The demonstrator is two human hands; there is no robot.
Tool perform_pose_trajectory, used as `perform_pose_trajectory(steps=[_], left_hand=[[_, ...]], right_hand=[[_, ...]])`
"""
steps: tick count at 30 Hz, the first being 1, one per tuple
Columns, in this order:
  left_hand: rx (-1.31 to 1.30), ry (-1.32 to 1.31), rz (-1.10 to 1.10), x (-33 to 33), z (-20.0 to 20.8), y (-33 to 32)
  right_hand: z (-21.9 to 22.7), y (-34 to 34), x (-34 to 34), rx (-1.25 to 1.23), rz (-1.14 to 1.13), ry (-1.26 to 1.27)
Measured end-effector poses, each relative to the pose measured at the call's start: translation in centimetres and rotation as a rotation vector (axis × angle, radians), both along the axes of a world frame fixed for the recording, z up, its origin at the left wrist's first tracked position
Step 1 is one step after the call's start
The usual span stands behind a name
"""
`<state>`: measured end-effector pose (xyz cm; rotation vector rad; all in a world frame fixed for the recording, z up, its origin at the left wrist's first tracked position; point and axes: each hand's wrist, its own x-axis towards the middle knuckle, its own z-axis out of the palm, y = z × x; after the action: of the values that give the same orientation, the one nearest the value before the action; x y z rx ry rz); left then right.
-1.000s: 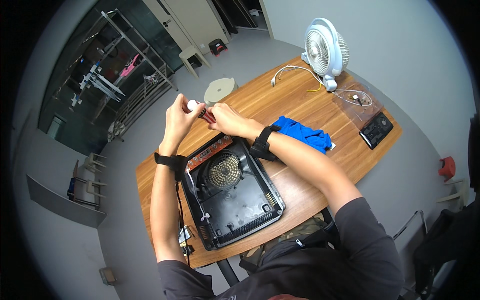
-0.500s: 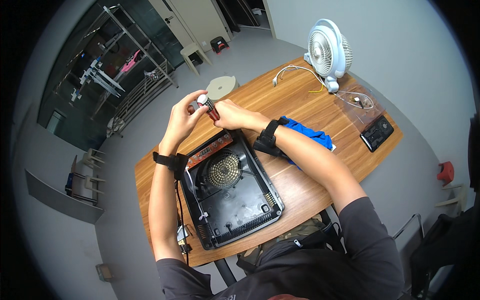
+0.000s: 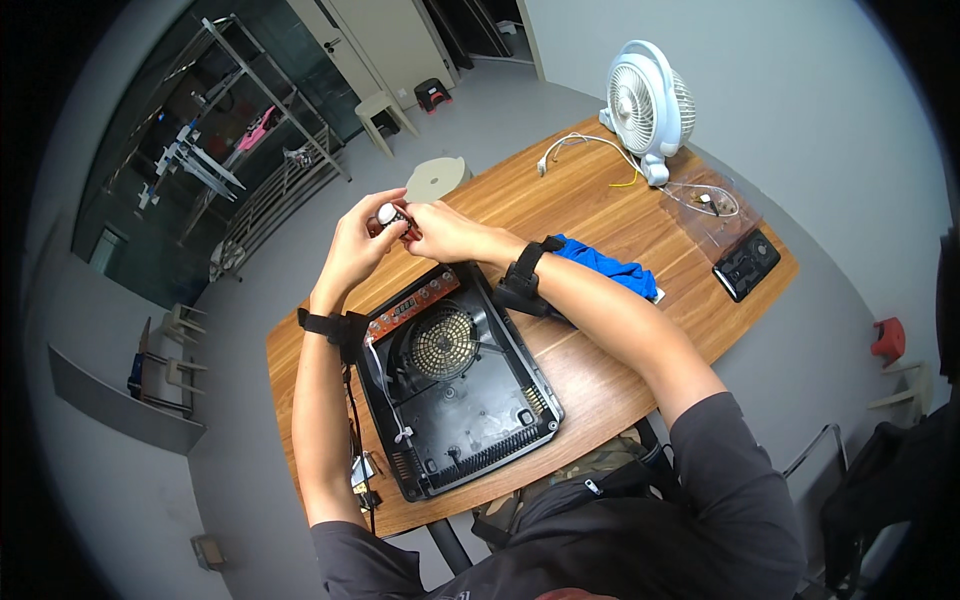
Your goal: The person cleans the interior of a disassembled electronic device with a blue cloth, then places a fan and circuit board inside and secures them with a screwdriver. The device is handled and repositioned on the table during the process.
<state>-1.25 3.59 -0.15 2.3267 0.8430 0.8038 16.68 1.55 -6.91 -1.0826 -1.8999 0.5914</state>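
Observation:
Above the far edge of the table, my left hand (image 3: 352, 245) curls its fingers and thumb round the white end of a screwdriver (image 3: 389, 214). Its handle is red and black, and the shaft is hidden. My right hand (image 3: 445, 232) is closed on the lower, red part of the same screwdriver. Just below both hands lies an open black induction cooker housing (image 3: 480, 415), with a round fan grille (image 3: 443, 343) and an orange-brown circuit board (image 3: 415, 304) along its far end. A thin white cable runs down the housing's left inner side.
A blue cloth (image 3: 605, 268) lies right of my right wrist. A white fan (image 3: 645, 110) stands at the table's far right, with a clear plastic bag (image 3: 712, 215) and a black phone-shaped object (image 3: 747, 266) nearer. Small parts and a black cable lie beside the housing's left edge.
The screwdriver has tipped so that its white end faces me more and less of the handle shows. My hands have come closer together round it. The view has shifted slightly.

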Motion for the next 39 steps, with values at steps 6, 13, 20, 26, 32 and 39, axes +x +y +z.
perform_pose_trajectory(steps=[6,13,20,26,32,39], left_hand=[[0.145,0.105,0.298,1.6,0.3,-0.8],[-0.117,0.034,0.033,0.3,0.6,-0.6],[0.152,0.067,0.187,0.5,0.4,-0.5],[0.240,0.161,0.410,1.6,0.8,-1.1],[0.095,0.012,0.161,0.1,0.1,-0.7],[0.248,0.245,0.374,2.1,0.9,-1.6]], right_hand=[[-0.9,-0.1,-0.2,0.078,-0.092,0.044],[0.0,-0.2,0.8,0.015,-0.040,-0.006],[-0.1,-1.3,0.1,0.013,-0.176,-0.163],[-0.9,0.1,0.0,0.034,-0.150,-0.121],[0.3,-1.2,-0.3,-0.073,-0.144,-0.174],[-1.5,-0.2,0.1,0.022,-0.115,-0.166]])
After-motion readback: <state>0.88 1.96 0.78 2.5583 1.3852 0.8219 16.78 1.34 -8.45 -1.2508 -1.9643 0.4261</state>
